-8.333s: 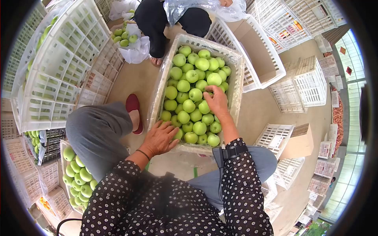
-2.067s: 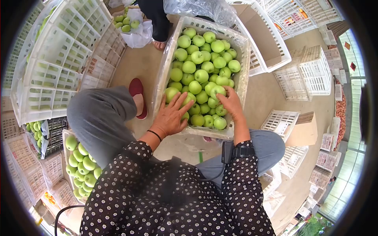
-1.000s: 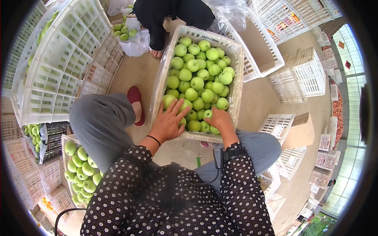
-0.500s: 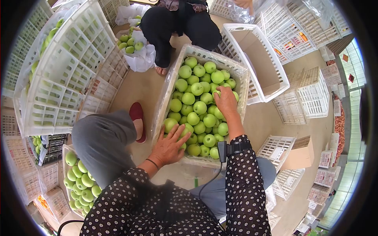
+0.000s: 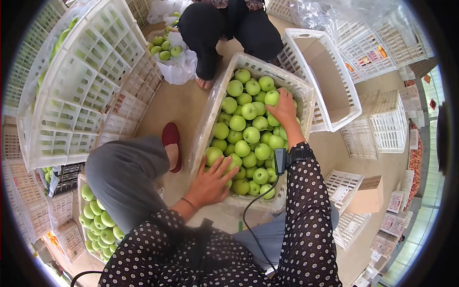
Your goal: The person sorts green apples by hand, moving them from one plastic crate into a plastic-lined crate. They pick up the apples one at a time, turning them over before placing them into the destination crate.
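Between my legs stands a white plastic crate [image 5: 308, 98], lined with clear film and filled with green apples [image 5: 251, 135]. Toward its far right side, my right hand [image 5: 284, 112] has its fingers curled round one green apple [image 5: 272, 98] at the top of the pile. My left hand [image 5: 210, 183] lies over the near left corner of the crate, fingers spread and touching the apples there. The undersides of both hands are hidden.
A white crate with a cardboard lining [image 5: 327, 71] stands at the right. Tall white crates [image 5: 71, 103] rise at the left. Another person's dark-clothed legs [image 5: 203, 38] are beyond the crate, beside bagged apples [image 5: 165, 46]. More apples [image 5: 100, 222] fill a crate by my left knee.
My right hand has moved slightly toward the far end of the crate, and the apple at its fingers shows more fully. My left hand stays at the near corner. The view has shifted slightly.
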The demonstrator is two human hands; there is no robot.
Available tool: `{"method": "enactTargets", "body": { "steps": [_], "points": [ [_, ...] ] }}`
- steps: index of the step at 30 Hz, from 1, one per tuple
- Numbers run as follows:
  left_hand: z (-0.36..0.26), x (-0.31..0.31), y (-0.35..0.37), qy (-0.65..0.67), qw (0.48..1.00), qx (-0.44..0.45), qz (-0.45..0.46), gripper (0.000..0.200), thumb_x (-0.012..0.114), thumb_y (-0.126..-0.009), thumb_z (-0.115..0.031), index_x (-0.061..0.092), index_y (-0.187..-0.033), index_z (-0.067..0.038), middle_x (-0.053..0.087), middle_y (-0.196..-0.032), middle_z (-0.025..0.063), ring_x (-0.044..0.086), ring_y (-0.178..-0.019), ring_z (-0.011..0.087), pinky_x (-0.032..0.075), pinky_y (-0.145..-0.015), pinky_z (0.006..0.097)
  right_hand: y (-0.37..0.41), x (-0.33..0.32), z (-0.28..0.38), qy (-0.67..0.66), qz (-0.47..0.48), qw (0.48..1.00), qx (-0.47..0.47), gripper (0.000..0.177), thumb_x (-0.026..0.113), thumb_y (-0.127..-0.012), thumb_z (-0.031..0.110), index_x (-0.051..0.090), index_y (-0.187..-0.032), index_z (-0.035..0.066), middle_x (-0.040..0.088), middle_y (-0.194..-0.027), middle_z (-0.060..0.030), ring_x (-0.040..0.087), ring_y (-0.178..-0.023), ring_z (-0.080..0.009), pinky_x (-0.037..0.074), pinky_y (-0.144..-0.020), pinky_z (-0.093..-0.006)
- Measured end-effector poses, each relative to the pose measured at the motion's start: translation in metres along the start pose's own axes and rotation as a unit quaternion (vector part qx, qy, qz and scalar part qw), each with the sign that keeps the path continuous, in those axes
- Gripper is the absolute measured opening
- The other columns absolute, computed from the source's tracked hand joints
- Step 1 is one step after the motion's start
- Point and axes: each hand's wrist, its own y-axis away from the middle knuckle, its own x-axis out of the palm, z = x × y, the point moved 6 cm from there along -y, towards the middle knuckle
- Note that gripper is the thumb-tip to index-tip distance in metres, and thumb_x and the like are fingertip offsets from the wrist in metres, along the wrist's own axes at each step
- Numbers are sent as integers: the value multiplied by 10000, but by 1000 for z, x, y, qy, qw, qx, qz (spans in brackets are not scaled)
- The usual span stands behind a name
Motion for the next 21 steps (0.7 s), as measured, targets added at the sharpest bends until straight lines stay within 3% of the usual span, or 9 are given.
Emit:
{"method": "enactTargets", "body": {
  "steps": [1,3,4,5,7,10,13,17,21],
  "points": [
    [0,1,1,1,1000,2,-3,669,608,-823,-302,445,-1466,-215,338,-1558,129,316,-1447,291,142,-1160,647,10,-8,-1,3,3,1000,5,650,810,-690,283,512,-1220,54,568,-1174,-194,584,-1102,-371,515,-903,-455],
    [0,3,2,14,1000,2,5,683,612,-817,-295,435,-1472,-212,316,-1569,129,309,-1451,293,139,-1162,646,44,-21,16,-148,95,981,-84,682,794,-667,277,515,-1243,43,568,-1164,-210,564,-1102,-377,476,-957,-441],
    [0,2,2,12,1000,1,1,689,613,-814,-293,432,-1474,-209,302,-1576,128,306,-1452,295,139,-1162,646,70,-30,29,-147,158,972,-92,686,801,-674,273,522,-1255,37,576,-1171,-199,552,-1126,-362,453,-1002,-412],
    [0,1,2,9,1000,4,-4,696,615,-811,-290,428,-1476,-206,288,-1583,127,302,-1453,296,138,-1163,646,94,-33,30,-149,161,972,-81,686,801,-674,273,522,-1255,37,576,-1171,-199,552,-1126,-362,453,-1002,-412],
    [-1,4,3,6,1000,11,3,715,616,-807,-282,409,-1487,-203,268,-1592,126,299,-1453,304,139,-1163,645,148,-29,44,-104,276,936,-192,693,800,-668,263,519,-1264,48,578,-1148,-199,552,-1122,-362,458,-989,-414],
    [-1,5,3,-20,1000,1,5,743,611,-818,-289,359,-1513,-219,272,-1596,108,282,-1463,298,153,-1164,643,205,-17,52,-101,357,915,-161,697,792,-675,245,512,-1287,63,558,-1148,-196,553,-1109,-366,465,-968,-418],
    [-1,6,4,-24,1000,3,-3,738,604,-816,-291,363,-1510,-211,269,-1598,104,284,-1463,291,161,-1167,635,238,-8,63,-77,357,919,-148,696,785,-685,229,503,-1304,79,530,-1146,-191,556,-1090,-371,470,-949,-423],
    [0,6,4,-29,999,9,-10,747,605,-810,-310,365,-1504,-167,278,-1587,124,290,-1457,297,152,-1171,622,250,-2,71,-143,229,949,-162,688,780,-696,139,491,-1318,75,507,-1151,-190,539,-1108,-374,474,-947,-415],
    [-2,7,2,-39,999,10,-4,759,605,-810,-310,349,-1511,-172,279,-1588,117,278,-1464,290,158,-1169,622,246,13,62,-143,211,960,-113,700,779,-698,114,482,-1329,61,503,-1168,-189,526,-1133,-373,473,-955,-419]
  ]
}}
